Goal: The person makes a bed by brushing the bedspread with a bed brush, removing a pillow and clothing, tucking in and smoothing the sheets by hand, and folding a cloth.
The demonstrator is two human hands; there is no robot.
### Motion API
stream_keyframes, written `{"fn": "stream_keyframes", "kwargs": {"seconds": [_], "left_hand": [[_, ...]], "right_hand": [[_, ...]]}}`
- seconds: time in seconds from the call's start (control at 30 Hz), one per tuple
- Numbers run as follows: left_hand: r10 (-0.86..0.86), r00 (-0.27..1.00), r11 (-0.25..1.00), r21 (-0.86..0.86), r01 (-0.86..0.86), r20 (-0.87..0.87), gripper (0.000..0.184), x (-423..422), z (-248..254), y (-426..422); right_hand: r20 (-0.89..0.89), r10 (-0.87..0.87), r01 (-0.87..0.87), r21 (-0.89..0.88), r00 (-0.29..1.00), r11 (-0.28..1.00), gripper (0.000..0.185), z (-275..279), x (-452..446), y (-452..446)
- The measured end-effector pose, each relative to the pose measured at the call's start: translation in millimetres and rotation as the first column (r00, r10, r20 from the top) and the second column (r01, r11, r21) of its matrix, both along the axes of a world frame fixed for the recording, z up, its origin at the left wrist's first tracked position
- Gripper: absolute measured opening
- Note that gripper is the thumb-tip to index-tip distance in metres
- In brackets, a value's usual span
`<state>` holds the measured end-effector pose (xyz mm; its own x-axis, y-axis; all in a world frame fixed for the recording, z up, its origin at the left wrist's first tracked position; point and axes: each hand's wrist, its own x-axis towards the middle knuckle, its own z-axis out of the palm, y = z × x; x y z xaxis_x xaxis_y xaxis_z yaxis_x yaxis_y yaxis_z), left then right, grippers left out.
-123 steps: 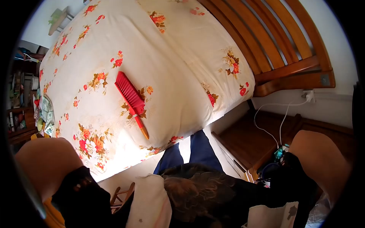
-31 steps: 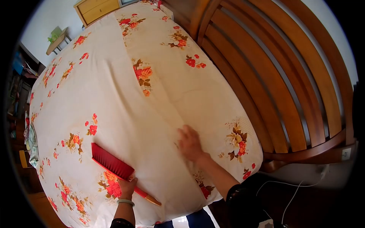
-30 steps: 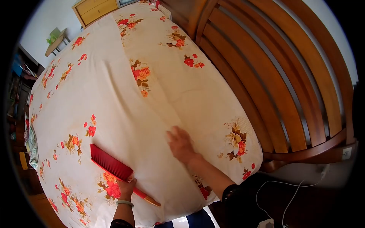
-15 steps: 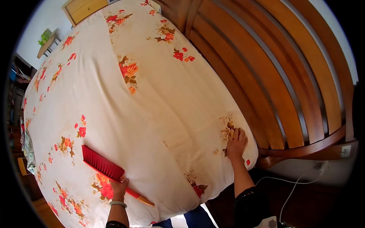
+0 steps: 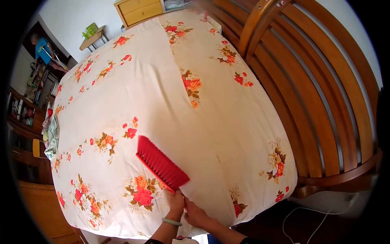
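A bed brush [image 5: 162, 164] with dense red bristles is held above or on the flower-printed bedsheet [image 5: 162, 118]; whether the bristles touch the cloth, I cannot tell. My left hand [image 5: 175, 202], a pale bangle at its wrist, is closed round the brush near its head. Right beside it, my right hand [image 5: 198, 214] is closed on the handle, which the two hands mostly hide. Printed red and orange flowers lie just left of my left hand.
A slatted wooden headboard [image 5: 304, 93] borders the bed on the right. White cables [image 5: 308, 209] hang at the lower right. At the back stand a drawer cabinet [image 5: 142, 14] and a small table [image 5: 92, 38]. Far left, a person in a blue top [image 5: 44, 51] is by the doorway.
My right hand has left the sheet's corner by the headboard and come to the brush handle beside my left hand. The view has shifted, bringing the person at the far left into sight.
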<state>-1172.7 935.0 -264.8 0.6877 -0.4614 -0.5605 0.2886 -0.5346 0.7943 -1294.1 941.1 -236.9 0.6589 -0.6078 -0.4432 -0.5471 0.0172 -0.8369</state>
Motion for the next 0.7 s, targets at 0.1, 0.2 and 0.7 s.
{"fn": "stream_keyframes", "kwargs": {"seconds": [0.1, 0.2, 0.7], "left_hand": [[-0.131, 0.984, 0.986, -0.09, 0.142, 0.118, 0.032, 5.1, 5.3, -26.1], [-0.256, 0.954, 0.935, -0.289, 0.205, -0.153, 0.054, 43.8, 41.1, -56.4], [-0.516, 0.611, 0.732, 0.679, -0.049, 0.601, 0.075, 179.8, -62.2, -54.5]], "right_hand": [[0.035, -0.141, 0.144, -0.118, 0.989, 0.983, 0.051, -0.4, 24.9, -27.9], [0.108, -0.223, 0.235, -0.107, 0.969, 0.966, 0.032, -10.4, 49.4, -73.9], [-0.015, -0.822, 0.814, 0.149, 0.57, 0.562, 0.023, -44.3, -38.0, -317.8]]}}
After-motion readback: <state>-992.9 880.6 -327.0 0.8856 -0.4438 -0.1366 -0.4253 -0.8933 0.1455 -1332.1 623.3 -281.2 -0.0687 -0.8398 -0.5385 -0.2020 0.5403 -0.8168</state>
